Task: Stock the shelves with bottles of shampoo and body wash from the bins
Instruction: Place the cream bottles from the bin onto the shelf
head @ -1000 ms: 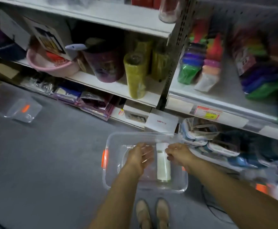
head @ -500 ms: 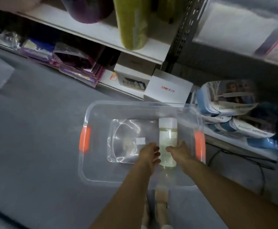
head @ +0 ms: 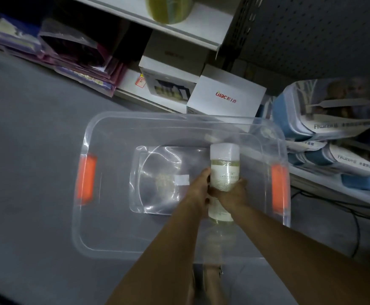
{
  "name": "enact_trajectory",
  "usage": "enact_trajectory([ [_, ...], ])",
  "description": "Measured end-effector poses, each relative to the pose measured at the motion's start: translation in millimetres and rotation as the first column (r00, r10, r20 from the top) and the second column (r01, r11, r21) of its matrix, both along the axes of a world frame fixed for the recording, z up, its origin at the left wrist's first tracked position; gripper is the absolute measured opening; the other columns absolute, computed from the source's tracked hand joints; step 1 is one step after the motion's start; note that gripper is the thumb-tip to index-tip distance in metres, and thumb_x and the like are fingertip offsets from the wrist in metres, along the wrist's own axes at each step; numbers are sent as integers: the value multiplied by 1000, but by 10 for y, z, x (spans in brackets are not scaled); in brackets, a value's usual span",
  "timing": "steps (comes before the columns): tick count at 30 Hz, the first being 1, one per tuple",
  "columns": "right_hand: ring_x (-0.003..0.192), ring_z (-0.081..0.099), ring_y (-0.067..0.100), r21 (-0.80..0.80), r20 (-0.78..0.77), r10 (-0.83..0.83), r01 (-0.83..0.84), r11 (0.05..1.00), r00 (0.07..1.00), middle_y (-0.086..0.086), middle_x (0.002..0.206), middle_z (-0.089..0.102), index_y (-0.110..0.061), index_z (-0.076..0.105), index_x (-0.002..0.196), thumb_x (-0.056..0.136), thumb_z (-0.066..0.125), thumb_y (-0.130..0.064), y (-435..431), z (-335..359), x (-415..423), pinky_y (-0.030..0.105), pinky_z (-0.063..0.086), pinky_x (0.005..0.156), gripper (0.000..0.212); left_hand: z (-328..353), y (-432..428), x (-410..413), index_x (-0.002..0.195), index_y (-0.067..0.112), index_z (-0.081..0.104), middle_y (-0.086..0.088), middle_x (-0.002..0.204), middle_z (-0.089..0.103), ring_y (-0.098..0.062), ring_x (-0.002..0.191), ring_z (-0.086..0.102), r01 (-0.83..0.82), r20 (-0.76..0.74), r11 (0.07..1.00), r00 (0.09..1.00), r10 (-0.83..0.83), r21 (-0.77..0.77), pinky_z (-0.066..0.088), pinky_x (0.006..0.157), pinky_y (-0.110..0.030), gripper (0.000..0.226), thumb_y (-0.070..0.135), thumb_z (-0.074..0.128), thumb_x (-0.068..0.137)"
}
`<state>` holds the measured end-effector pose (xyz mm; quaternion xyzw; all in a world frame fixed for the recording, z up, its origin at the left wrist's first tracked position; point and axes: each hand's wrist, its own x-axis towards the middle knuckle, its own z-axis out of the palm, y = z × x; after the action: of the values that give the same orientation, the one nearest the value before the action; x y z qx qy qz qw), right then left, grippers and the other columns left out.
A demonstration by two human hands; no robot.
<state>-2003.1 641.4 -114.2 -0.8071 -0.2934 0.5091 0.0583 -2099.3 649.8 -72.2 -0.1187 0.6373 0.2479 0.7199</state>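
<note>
The left hand (head: 198,188) and right hand (head: 233,193) both grip a white-capped bottle (head: 223,170) at its middle, inside the clear bin (head: 86,137), near its right edge. A clear pouch (head: 157,159) lies mid-bin. Open grey floor (head: 25,172) lies to the left; white boxes (head: 226,95) stand just beyond the far edge.

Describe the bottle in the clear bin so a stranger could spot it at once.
On the grey floor by the shelves sits a clear bin with orange handles. In its right half the left hand and right hand hold the bottle: white cap, pale yellow liquid, beside only a flat clear bag.
</note>
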Motion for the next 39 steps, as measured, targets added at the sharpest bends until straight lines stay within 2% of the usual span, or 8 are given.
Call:
enact_trajectory([
  [7,83,70,27,14,-140,-59,62,998,988,9,100,69,-11,53,114,57,87,-27,-45,357,26,41,60,74,68,112,-70,-130,91,17,66,0,91,68,-14,80,61,-15,43,999,999,13,34,47,64,-27,27,39,53,98],
  [12,81,73,33,-296,-504,-266,126,947,822,17,94,75,-7,67,112,82,70,-30,12,1008,87,44,60,75,39,433,-59,-289,98,10,69,-4,80,67,-18,59,64,-33,70,998,997,29,55,53,49,-24,37,46,61,92],
  [14,74,72,29,-361,-579,-300,92,928,758,16,90,75,-6,67,108,89,62,-35,40,1315,83,38,59,71,35,631,-47,-349,110,9,70,-6,90,73,-22,72,72,-58,46,996,997,55,64,61,66,-36,57,58,68,82],
  [17,64,70,28,-386,-622,-336,97,917,707,17,78,73,-5,64,105,88,61,-41,65,1788,26,35,58,62,40,939,-31,-450,125,10,66,-16,115,72,-33,109,68,-132,87,985,989,123,110,51,101,-51,77,70,64,78],
  [23,62,66,34,-489,-789,-486,95,867,377,22,81,64,6,69,99,31,100,-33,-4,2621,-169,42,58,56,84,1775,-96,-713,130,7,64,-23,123,67,-35,116,64,-217,156,927,972,176,306,50,102,-51,88,75,62,73],
  [26,70,60,35,-552,-805,-542,29,833,242,22,93,53,4,57,112,37,97,-33,-22,3001,-240,41,56,60,92,2214,-115,-770,128,8,65,-22,120,69,-34,113,66,-192,131,909,979,154,370,50,101,-50,93,79,59,69],
  [31,74,60,37,-478,-845,-427,-97,873,323,25,92,55,3,56,115,73,69,-51,44,3692,-202,44,54,66,70,2947,-40,-867,144,22,47,-19,125,67,-35,112,67,-164,5,869,983,184,467,57,87,-53,114,80,77,50],
  [39,88,67,26,-52,-822,21,-112,992,570,12,99,71,-15,62,123,87,54,-64,109,4518,-163,44,50,90,61,4183,126,-959,132,40,42,-2,123,63,-25,107,67,56,-260,709,948,183,703,58,88,-50,51,52,67,89],
])
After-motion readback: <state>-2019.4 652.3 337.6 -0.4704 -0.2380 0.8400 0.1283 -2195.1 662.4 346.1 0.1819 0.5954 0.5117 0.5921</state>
